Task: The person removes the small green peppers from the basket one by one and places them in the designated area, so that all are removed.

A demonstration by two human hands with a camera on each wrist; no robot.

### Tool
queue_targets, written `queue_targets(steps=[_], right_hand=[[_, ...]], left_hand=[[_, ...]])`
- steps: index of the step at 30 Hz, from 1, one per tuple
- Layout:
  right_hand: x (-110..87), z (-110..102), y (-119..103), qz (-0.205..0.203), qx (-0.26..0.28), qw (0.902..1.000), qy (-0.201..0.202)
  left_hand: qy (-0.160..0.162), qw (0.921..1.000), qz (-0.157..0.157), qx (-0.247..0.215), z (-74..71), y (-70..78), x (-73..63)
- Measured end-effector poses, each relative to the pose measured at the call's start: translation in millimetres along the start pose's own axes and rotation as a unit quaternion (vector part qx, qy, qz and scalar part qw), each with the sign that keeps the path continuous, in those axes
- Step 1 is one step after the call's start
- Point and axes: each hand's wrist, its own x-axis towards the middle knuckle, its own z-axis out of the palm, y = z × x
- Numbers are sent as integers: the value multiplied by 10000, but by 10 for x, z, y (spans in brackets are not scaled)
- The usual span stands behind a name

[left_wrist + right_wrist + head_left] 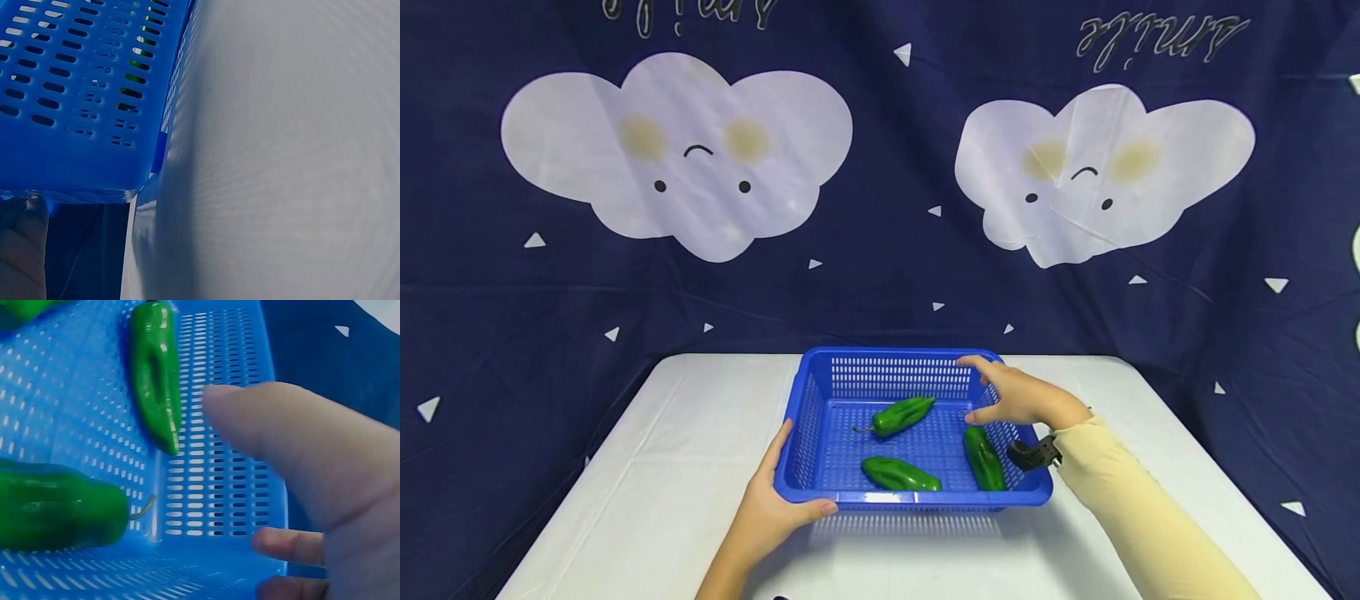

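Observation:
A blue perforated plastic basket (880, 497) sits on the table with three green peppers inside. One pepper (904, 416) lies near the back, its stem pointing left. Another pepper (901, 474) is along the front wall, and a third pepper (984, 458) rests by the right wall. My left hand (765, 508) holds the front left corner, thumb on the front rim, forefinger along the left side. Over the back right corner hovers my right hand (1018, 393), fingers spread and nothing in it. Its thumb (269, 419) extends above the basket floor, near the third pepper's stem.
A white-covered table (700, 433) bears the basket. Behind it hangs a dark blue cloth (895, 283) printed with white clouds and triangles. A black wristband (1033, 454) circles my right wrist, close over the basket's right rim.

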Motion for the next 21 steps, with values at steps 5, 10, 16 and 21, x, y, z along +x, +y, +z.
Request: queue_targets(steps=[5,10,16,21], right_hand=[[-7,73,-1,-45,-675,9977,100],[2,136,-14,48,-1254,9920,128],[13,181,-60,116,-1502,9886,-22],[-7,229,-97,10,-1620,9868,-16]], left_hand=[[-23,10000,-36,-71,0,2,4],[-22,10000,-41,-71,-2,0,6],[-24,10000,-26,-22,-4,-3,6],[-11,9999,32,120,-8,18,0]])
